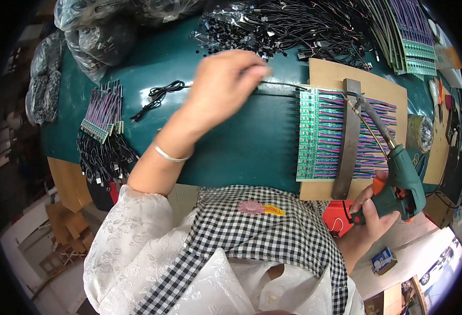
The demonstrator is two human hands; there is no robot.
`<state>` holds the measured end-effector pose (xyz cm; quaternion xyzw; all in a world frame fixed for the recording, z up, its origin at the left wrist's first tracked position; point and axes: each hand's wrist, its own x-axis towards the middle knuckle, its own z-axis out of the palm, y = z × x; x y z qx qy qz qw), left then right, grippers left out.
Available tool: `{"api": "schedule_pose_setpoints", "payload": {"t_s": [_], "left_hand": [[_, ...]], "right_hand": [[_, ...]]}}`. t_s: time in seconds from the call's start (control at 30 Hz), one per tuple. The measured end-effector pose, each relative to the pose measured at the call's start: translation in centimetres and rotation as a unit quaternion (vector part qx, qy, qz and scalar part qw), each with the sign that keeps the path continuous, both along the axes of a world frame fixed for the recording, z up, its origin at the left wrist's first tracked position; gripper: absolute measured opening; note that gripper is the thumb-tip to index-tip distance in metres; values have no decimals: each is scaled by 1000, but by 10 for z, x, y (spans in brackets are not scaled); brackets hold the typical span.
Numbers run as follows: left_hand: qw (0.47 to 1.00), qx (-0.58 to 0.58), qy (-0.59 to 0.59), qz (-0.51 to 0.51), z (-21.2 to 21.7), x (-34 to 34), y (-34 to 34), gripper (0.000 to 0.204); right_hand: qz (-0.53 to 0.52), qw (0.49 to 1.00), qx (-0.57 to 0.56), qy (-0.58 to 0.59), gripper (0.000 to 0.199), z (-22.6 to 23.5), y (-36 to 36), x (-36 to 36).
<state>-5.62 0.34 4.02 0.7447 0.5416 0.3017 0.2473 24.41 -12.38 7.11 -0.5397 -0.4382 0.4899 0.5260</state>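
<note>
A row of green circuit boards [308,142] lies on a sheet of cardboard [333,73] on the right part of the dark green table [241,157], with purple and dark wires [331,134] running from it to the right. A metal bar [349,144] lies across these wires, from near to far. The right hand [375,212], at the near right, is clamped around the handle of a green soldering gun [405,170] with an orange trigger; its thin metal front slants far and left, the tip over the far end of the bar. The left hand [228,84] is over the middle of the table, blurred, its fingers curled in; a black cable [165,93] passes by it, from a looped bundle on the left towards the far end of the boards, and whether the fingers pinch it cannot be told. Further left lies a bunch of small boards with purple wires [105,107] and black cables. Clear plastic bags [97,44] stand at the far left, a heap of black cables [315,26] lies at the far middle, and more wired boards [419,55] are stacked at the far right.
</note>
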Motion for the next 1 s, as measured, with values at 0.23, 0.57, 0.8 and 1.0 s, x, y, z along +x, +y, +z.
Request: {"api": "schedule_pose_setpoints", "payload": {"t_s": [0.23,0.57,0.8,1.0], "left_hand": [[987,-56,88,123,-14,-84,-18,12],[999,-31,9,39,12,-44,-27,14],[987,-32,-134,-88,39,51,-42,3],[973,-26,-174,-151,33,92,-59,7]], "right_hand": [[12,1000,0,12,57,0,2,-1],[-52,998,22,5,57,3,-2,-9],[11,1000,1,-4,53,11,13,-34],[44,997,55,-22,55,6,18,-43]]}}
